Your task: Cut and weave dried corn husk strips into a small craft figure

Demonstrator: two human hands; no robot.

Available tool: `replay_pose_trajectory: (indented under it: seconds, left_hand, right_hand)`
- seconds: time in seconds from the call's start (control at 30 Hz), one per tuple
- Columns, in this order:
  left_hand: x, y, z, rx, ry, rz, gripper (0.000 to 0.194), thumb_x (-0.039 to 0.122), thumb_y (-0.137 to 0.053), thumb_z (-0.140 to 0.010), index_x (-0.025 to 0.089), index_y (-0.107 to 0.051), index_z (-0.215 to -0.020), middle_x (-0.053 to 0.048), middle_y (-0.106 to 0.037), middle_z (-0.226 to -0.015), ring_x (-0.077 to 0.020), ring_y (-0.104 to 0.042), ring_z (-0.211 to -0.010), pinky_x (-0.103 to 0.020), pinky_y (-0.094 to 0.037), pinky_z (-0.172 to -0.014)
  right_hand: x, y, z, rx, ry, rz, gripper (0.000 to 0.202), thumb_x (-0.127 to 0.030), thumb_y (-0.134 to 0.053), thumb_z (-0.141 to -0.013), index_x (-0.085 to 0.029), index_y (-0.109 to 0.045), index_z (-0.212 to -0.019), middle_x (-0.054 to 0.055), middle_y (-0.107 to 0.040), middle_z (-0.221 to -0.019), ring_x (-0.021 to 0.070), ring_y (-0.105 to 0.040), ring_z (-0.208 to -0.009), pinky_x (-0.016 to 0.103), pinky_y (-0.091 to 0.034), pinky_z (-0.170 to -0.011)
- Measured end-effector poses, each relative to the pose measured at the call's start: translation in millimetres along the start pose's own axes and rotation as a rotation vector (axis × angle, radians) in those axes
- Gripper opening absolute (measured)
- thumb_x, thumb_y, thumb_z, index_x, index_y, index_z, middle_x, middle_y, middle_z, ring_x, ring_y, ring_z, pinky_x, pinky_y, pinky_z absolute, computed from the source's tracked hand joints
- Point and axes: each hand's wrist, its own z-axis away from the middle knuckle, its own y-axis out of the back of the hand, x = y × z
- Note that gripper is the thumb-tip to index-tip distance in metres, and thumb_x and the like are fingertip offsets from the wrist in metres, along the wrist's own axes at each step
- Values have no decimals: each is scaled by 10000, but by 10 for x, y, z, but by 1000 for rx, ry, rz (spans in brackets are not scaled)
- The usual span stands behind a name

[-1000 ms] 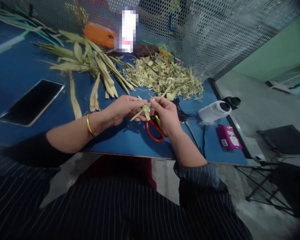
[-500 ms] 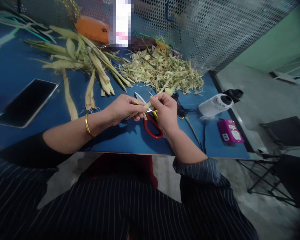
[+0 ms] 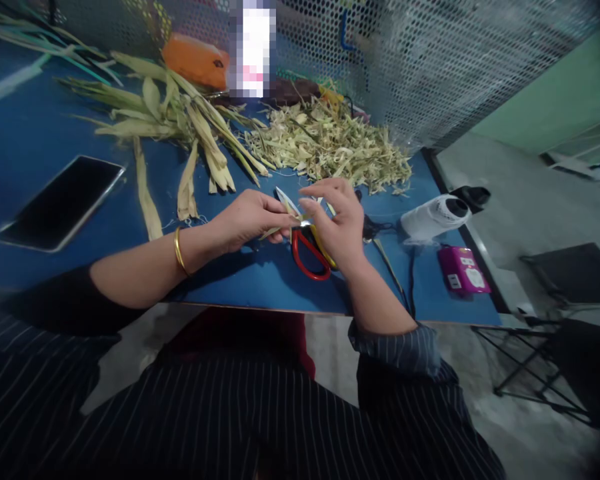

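My left hand (image 3: 247, 217) is closed in a pinch on a narrow strip of dried corn husk (image 3: 271, 233), its ends poking out at the fingertips. Close by on the right, my right hand (image 3: 341, 227) has its thumb and fingers apart, just off the left fingertips. Beneath both hands lies a pair of scissors (image 3: 310, 259) with red and yellow handles, its blade pointing away from me. The right hand partly covers the yellow handle. Small pale scraps show between the right fingers, too blurred to make out.
Long corn husks (image 3: 200, 127) lie behind my left hand, beside a heap of shredded husk (image 3: 330, 147). A phone (image 3: 63, 203) rests at the left. At the right are a white thread cone (image 3: 430, 220), a purple packet (image 3: 464, 270) and dark cords (image 3: 377, 228). A mesh panel (image 3: 440, 60) stands behind.
My right hand has let go of the husk strip, its fingers spreading and lifting slightly away. The left hand keeps its pinch. The whole view has shifted a little.
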Motion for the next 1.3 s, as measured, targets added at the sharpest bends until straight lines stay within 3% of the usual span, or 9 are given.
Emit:
replay_pose_trajectory:
  seconds: [0.1,0.43,0.63,0.83,0.97,1.13,1.3]
  left_hand:
    - [6,-21,25,-41,-10,-59,163,248,-754,-746,108,-726,-668,-42,-642,-585,-91,-573,-517,-211,-479,-533]
    - [28,-52,48,-128,-24,0,280,287,-684,-798,127,-651,-571,-21,-588,-516,-73,-521,-462,-192,-453,-499]
    - [58,-71,96,-171,-53,-65,265,293,-671,-796,132,-691,-587,-46,-621,-544,-105,-565,-505,-216,-471,-525]
    - [63,-60,79,-101,-54,-28,284,328,-681,-804,139,-674,-592,-37,-625,-542,-92,-555,-490,-201,-459,-531]
    - [63,-2,29,-58,8,98,404,443,-628,-848,132,-656,-593,-67,-650,-582,-99,-556,-473,-211,-457,-500]
    - [38,38,10,-59,5,81,310,409,-717,-784,134,-677,-647,-60,-670,-600,-94,-558,-472,-200,-442,-484]
    - [50,11,29,-31,-19,7,278,376,-750,-746,134,-696,-618,-61,-660,-565,-105,-567,-489,-214,-459,-505]
  right_hand:
    - [-42,-25,7,-146,-33,-110,105,-286,-692,-815,-210,-701,-744,17,-682,-809,161,-628,-801,323,-488,-774]
    - [-18,-102,45,-128,-387,-543,198,-331,-722,-764,-189,-610,-685,-42,-548,-627,93,-464,-602,248,-387,-594]
    - [-45,-141,57,40,-395,-509,245,-388,-739,-750,-198,-599,-682,-33,-545,-661,98,-462,-626,250,-408,-609]
    - [-32,-45,-3,-33,-406,-512,346,-539,-692,-780,-200,-649,-725,-10,-615,-726,114,-559,-695,255,-473,-660]
    - [-2,35,-30,-73,-536,-575,447,-635,-638,-782,-190,-653,-755,-2,-627,-710,109,-584,-613,253,-478,-596]
    - [9,16,-7,-212,-514,-579,379,-519,-758,-725,-179,-596,-675,-50,-552,-529,79,-491,-498,222,-396,-526]
    - [2,-26,24,-93,-404,-462,273,-380,-701,-807,-193,-572,-656,-65,-522,-501,78,-451,-482,234,-362,-533]
